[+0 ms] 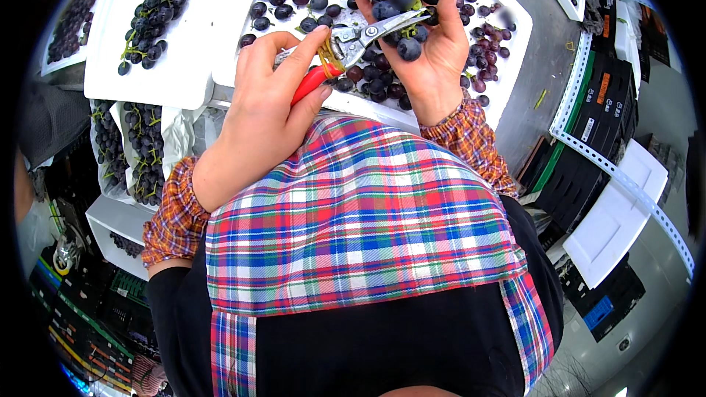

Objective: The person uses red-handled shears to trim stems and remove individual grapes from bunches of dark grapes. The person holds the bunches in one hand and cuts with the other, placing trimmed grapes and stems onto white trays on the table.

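My left hand [268, 95] is closed around red-handled pruning shears [318, 79], whose metal blades reach into a bunch of dark grapes [409, 48]. That bunch rests in my right hand [434, 66], with fingers curled up round it and a green stem showing between the berries. The blade tips are among the berries near the stem; whether they touch it I cannot tell. Beneath both hands lies a white tray [507, 66] scattered with loose dark and reddish grapes [482, 59].
On the left, a white board [110, 66] carries another grape bunch [151, 26]. Below it stands a paper-lined crate [180, 129] of grapes. A perforated metal strip [581, 147] and stacked black crates [599, 117] are at the right, near a white lid [618, 213].
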Available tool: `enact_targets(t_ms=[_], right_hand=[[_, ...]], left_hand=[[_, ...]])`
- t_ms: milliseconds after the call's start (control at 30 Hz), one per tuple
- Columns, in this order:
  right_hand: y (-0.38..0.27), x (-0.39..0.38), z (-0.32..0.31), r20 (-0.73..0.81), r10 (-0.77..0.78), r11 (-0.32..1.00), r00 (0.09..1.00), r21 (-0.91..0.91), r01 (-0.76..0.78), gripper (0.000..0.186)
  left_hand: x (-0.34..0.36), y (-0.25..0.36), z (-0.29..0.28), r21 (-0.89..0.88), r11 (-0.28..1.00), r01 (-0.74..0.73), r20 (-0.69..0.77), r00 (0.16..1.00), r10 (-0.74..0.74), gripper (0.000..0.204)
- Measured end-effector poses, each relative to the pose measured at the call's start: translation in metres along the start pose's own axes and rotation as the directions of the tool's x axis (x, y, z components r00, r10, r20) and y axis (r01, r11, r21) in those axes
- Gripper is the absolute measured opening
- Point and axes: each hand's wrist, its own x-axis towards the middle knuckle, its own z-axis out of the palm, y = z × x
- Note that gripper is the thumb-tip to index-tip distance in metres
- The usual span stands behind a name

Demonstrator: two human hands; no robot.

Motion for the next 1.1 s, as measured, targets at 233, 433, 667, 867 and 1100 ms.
enact_targets(t_ms=[233, 433, 667, 867, 1100], right_hand=[[-0.002, -0.004, 0.006, 0.038, -0.036, 0.992, 0.999, -0.117, 0.041, 0.049], [-0.002, -0.003, 0.006, 0.053, -0.064, 0.991, 0.997, -0.116, 0.070, 0.045], [-0.002, -0.006, 0.004, 0.020, -0.110, 0.972, 0.994, -0.208, 0.111, 0.048], [-0.004, -0.008, 0.008, 0.015, -0.139, 0.956, 0.990, -0.259, 0.138, 0.047], [-0.002, -0.008, 0.010, 0.021, -0.116, 0.968, 0.993, -0.222, 0.118, 0.051]], left_hand=[[0.001, 0.001, -0.004, 0.077, 0.997, -0.017, -0.025, 0.999, 0.019, 0.057], [0.000, -0.003, -0.001, 0.149, 0.989, -0.025, -0.054, 0.998, 0.033, 0.059], [-0.003, -0.011, -0.007, 0.037, 0.999, -0.024, -0.036, 0.999, 0.026, 0.052], [-0.009, -0.016, -0.009, -0.044, 0.999, -0.007, -0.026, 1.000, 0.006, 0.048], [-0.008, -0.016, -0.012, -0.029, 1.000, 0.012, 0.034, 0.999, -0.011, 0.052]])
